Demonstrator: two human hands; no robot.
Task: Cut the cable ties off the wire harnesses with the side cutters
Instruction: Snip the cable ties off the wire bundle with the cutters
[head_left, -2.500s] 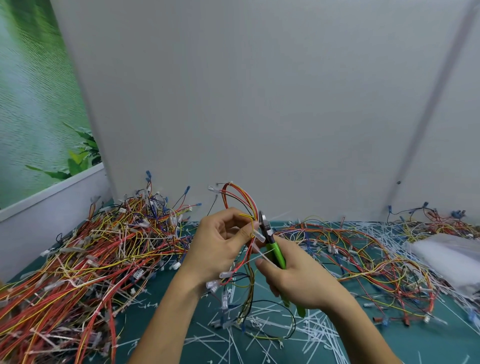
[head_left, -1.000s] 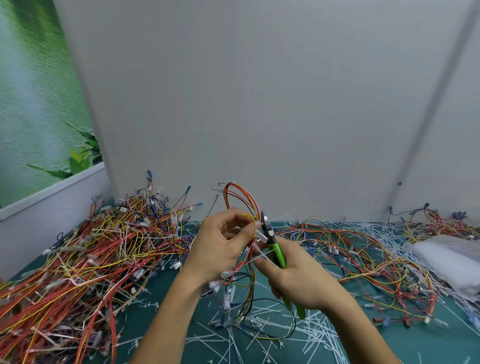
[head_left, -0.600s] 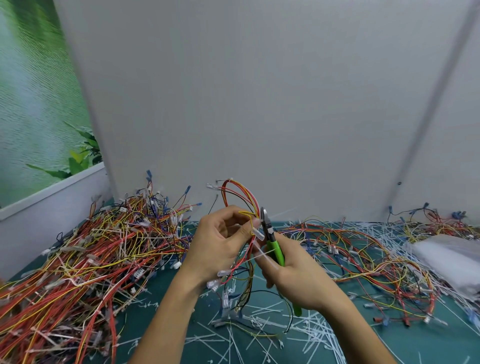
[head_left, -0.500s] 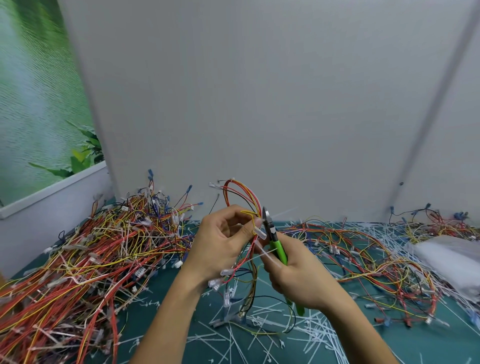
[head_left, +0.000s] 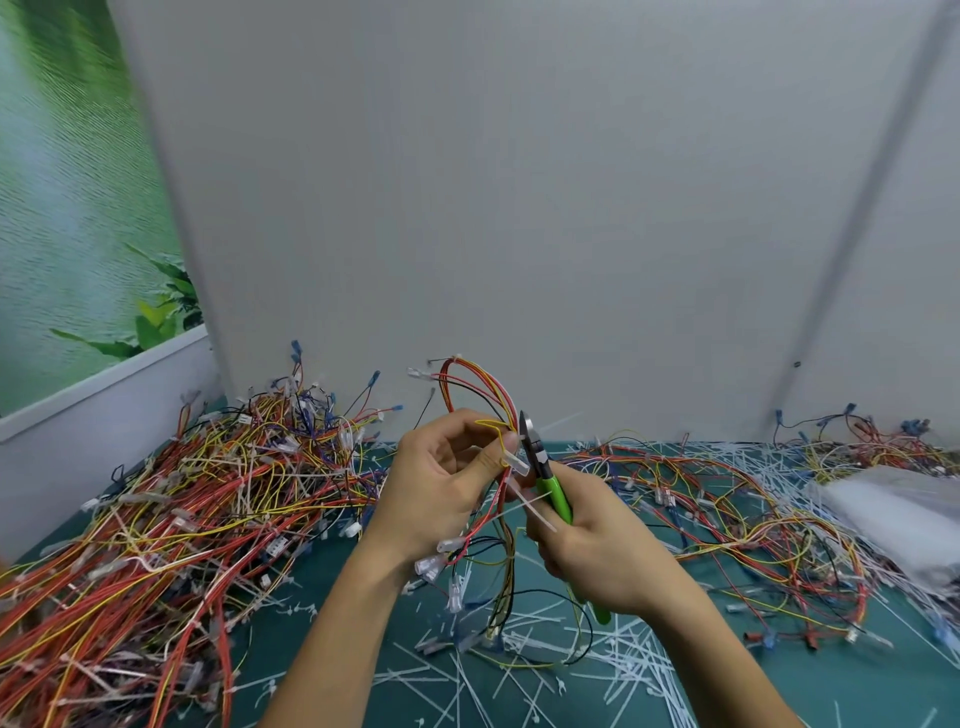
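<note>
My left hand (head_left: 441, 483) grips a wire harness (head_left: 470, 387) of red, yellow and black wires, lifted above the table. Its loop arches over my fingers and its ends with clear connectors hang below. My right hand (head_left: 597, 545) holds green-handled side cutters (head_left: 545, 473), jaws pointing up right beside my left thumb. A white cable tie (head_left: 530, 506) sticks out of the harness between my hands, just left of the cutter handles. Whether the jaws touch the tie is hidden.
A big heap of tied harnesses (head_left: 171, 509) fills the left of the green mat (head_left: 322, 634). Loose harnesses (head_left: 727, 499) lie on the right. Cut white ties (head_left: 545, 670) litter the front. A clear plastic bag (head_left: 904, 514) lies at the right edge. A grey wall stands close behind.
Both hands have stayed nearly in place; the harness and cutters shifted only slightly. The cutter jaws remain beside my left thumb.
</note>
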